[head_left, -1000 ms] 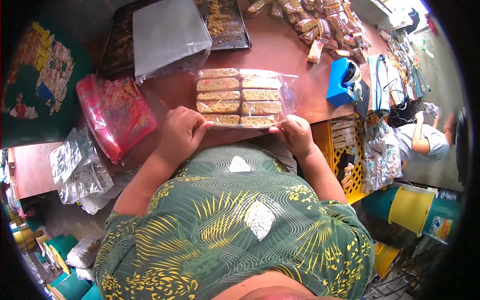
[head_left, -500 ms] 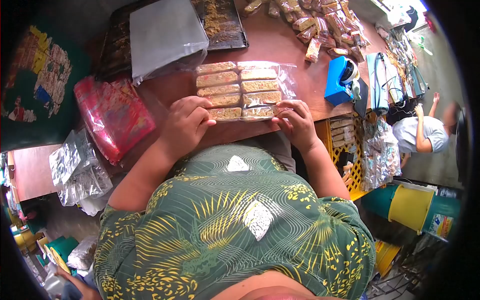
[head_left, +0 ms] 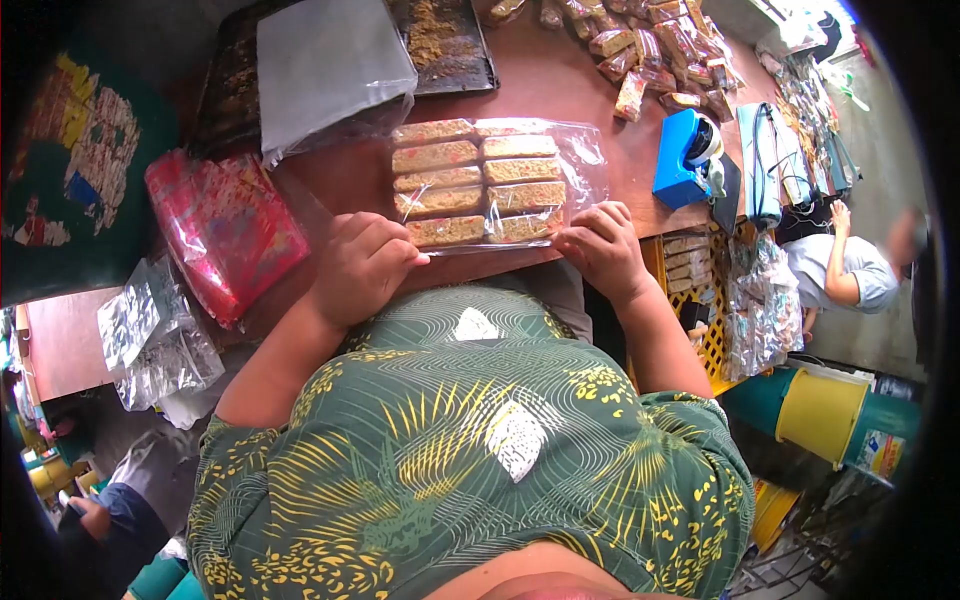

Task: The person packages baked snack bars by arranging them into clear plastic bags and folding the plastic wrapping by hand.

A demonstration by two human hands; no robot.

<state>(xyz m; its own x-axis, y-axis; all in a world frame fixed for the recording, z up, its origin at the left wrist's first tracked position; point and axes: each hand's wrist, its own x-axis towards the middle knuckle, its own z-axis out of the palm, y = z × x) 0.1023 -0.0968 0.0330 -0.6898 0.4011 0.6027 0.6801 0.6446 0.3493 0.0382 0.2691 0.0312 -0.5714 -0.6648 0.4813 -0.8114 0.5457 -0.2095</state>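
Note:
A clear plastic bag (head_left: 585, 165) lies near the table's front edge, holding several crumbly oat-coloured bars (head_left: 522, 172) in two columns. Its loose, unfilled end extends past the bars on the right. My left hand (head_left: 368, 262) is closed at the bag's near left corner, thumb and fingers pinched together on the plastic. At the near right corner, my right hand (head_left: 606, 248) pinches the bag's edge too. Left of my left hand is a stack of red printed plastic packaging (head_left: 228, 225).
Dark baking trays (head_left: 455, 50) with crumbs stand at the back, under a stack of clear plastic sheets (head_left: 330, 70). Wrapped bars (head_left: 670, 50) are piled at the back right, near a blue tape dispenser (head_left: 685, 160). A yellow crate (head_left: 712, 345) stands below. Co-workers appear at far right and lower left.
Both hands have drawn slightly towards me along the bag's near edge. The bag's loose right end is spread wider. A person has come into view at the lower left.

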